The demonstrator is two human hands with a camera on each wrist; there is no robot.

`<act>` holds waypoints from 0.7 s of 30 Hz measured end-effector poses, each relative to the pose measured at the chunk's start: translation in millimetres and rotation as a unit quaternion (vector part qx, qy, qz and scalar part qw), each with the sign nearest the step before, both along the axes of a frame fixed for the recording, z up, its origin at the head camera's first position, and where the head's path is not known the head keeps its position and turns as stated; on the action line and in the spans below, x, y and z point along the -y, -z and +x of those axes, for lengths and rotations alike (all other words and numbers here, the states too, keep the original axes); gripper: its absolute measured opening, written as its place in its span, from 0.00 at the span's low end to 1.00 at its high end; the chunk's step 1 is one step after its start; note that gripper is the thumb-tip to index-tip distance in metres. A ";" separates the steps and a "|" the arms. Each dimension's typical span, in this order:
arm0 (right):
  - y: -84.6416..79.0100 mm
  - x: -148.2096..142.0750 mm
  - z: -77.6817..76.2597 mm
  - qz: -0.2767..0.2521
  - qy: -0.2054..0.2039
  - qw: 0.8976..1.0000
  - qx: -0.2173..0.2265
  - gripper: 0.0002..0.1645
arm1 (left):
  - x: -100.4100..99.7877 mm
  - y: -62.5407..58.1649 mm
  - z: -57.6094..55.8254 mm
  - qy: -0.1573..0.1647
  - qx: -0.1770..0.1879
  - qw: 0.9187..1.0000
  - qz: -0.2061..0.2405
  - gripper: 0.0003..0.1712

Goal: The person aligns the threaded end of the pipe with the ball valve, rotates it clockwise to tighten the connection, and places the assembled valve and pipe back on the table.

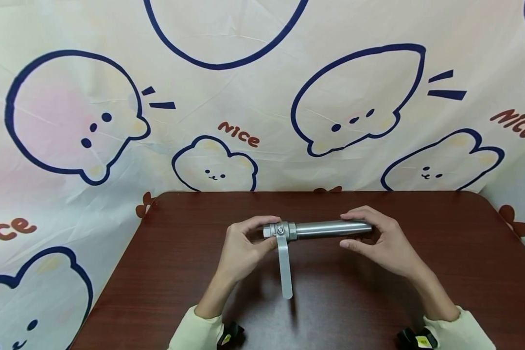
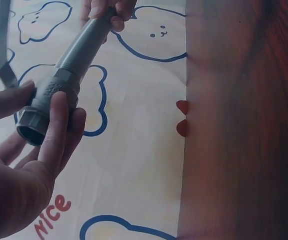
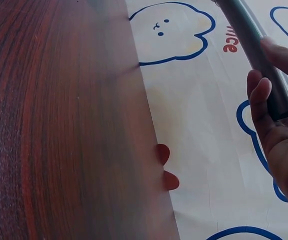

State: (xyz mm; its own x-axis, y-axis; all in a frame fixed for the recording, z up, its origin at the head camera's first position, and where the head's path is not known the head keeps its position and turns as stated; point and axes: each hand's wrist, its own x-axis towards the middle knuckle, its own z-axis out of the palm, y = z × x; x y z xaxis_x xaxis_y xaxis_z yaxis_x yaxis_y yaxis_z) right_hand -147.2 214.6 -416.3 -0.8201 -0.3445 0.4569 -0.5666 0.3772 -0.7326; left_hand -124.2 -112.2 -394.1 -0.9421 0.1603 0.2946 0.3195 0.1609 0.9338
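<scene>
A metal ball valve [image 1: 292, 231] is joined to a smooth steel pipe [image 1: 323, 229], held level above the table. Its flat lever handle [image 1: 285, 272] points toward me, square to the pipe. My left hand [image 1: 242, 250] grips the valve body at the left end, thumb on the near side and fingers on the far side. In the left wrist view the open hexagonal end of the valve [image 2: 32, 122] faces out past the fingers. My right hand [image 1: 389, 243] holds the pipe's free right end between thumb and curled fingers, seen close in the right wrist view.
The dark brown wooden table [image 1: 179, 233] spreads under both hands. Behind it hangs a pale cloth [image 1: 271, 97] with blue cartoon outlines, which also runs down the left side. Dark straps with yellow marks [image 1: 423, 341] sit at both wrists.
</scene>
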 end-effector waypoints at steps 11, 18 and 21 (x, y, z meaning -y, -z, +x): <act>0.9 -0.3 -2.8 -0.001 0.014 1.000 -0.028 0.34 | 0.3 0.1 -0.7 0.018 0.047 0.998 0.038 0.21; 0.8 -0.5 -1.9 0.000 0.025 0.999 -0.026 0.33 | 0.7 -1.1 -0.3 0.022 0.048 0.998 0.016 0.27; 0.3 -0.8 -1.6 0.000 0.025 0.999 -0.026 0.33 | 1.5 -1.3 -0.6 0.023 0.047 0.999 0.007 0.27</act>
